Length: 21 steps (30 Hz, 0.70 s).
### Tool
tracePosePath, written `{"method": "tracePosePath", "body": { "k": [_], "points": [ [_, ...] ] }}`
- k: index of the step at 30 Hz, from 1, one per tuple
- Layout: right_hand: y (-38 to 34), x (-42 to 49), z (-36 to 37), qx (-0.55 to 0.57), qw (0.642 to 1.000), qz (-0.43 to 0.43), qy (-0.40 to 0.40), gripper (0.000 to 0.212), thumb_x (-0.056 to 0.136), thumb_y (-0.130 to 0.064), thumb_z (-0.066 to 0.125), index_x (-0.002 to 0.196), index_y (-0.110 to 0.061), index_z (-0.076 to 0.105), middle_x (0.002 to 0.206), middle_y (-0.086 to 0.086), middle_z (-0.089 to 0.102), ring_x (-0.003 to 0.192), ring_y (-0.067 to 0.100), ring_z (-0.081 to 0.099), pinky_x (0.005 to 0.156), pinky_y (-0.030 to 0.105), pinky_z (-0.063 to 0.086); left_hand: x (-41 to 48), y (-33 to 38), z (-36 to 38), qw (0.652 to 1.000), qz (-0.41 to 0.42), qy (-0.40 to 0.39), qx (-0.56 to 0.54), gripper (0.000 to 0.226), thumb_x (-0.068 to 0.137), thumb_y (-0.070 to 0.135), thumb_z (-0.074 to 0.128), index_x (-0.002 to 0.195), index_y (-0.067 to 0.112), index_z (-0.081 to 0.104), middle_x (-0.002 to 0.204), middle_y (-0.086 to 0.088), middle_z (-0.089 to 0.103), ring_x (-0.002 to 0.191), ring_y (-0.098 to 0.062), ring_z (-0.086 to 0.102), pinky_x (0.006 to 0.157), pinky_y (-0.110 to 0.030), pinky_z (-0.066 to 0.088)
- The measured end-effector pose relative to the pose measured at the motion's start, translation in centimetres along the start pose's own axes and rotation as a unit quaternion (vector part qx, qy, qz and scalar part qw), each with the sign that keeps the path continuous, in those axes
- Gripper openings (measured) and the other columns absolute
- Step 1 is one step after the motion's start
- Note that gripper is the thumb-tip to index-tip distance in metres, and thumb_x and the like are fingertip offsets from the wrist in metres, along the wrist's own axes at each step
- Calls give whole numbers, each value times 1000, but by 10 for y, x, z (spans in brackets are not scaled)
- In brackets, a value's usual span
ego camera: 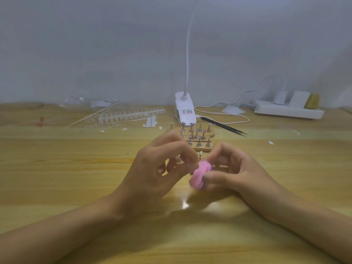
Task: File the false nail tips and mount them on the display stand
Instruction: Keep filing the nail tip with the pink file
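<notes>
Hands meet low over the yellow wooden table (pixel 76 168). The right hand (pixel 234 168) curls its thumb and fingers round a puffy pink file (pixel 200 175) with a purple edge. The left hand (pixel 152 168) bends its fingers and pinches them together right at the file; it is too blurry to tell what they pinch. Just behind stands the wooden display stand (pixel 200 138) with shiny metal pegs. Farther back on the left lie clear strips of nail tips (pixel 131 115). Thin black tweezers (pixel 226 127) lie near a white lamp (pixel 185 111).

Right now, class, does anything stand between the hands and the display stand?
Nothing visible does. The display stand sits just beyond the left hand and right hand; the tweezers and lamp base lie farther back.
</notes>
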State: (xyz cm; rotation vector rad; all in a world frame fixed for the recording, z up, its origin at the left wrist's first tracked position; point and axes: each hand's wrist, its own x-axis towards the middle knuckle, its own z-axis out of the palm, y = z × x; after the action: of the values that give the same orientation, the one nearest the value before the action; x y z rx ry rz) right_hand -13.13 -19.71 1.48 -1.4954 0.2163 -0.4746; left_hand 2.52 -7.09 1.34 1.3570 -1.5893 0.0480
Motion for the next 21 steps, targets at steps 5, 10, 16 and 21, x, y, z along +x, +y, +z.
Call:
{"method": "tracePosePath", "body": {
  "k": [5,10,16,21],
  "points": [
    [1,1,-3,27,999,-10,46,23,70,-23,86,80,-23,66,93,8,75,80,21,74,63,24,58,-2,0,1,1000,-2,-11,5,12,89,23,67,79,18,65,84,5,54,67,-15,51,53,-16,35],
    [2,1,0,5,1000,-10,12,23,73,-17,85,83,-21,65,95,8,74,79,21,74,62,25,57,-2,2,0,1000,0,-15,13,10,87,16,70,78,18,65,83,7,54,67,-13,50,54,-15,35],
    [2,2,-1,-10,1000,8,-23,24,74,-17,85,84,-22,64,97,8,74,79,21,74,64,26,58,0,4,1,1000,-14,-15,13,10,87,12,68,78,15,64,81,8,52,67,-11,49,59,-9,32],
    [2,0,-1,-21,1000,18,-7,28,70,-20,88,81,-23,63,97,10,74,79,26,73,63,32,60,0,4,-1,999,-17,-23,17,10,87,11,68,78,15,65,82,5,53,68,-11,49,61,-8,32]
  ]
}}
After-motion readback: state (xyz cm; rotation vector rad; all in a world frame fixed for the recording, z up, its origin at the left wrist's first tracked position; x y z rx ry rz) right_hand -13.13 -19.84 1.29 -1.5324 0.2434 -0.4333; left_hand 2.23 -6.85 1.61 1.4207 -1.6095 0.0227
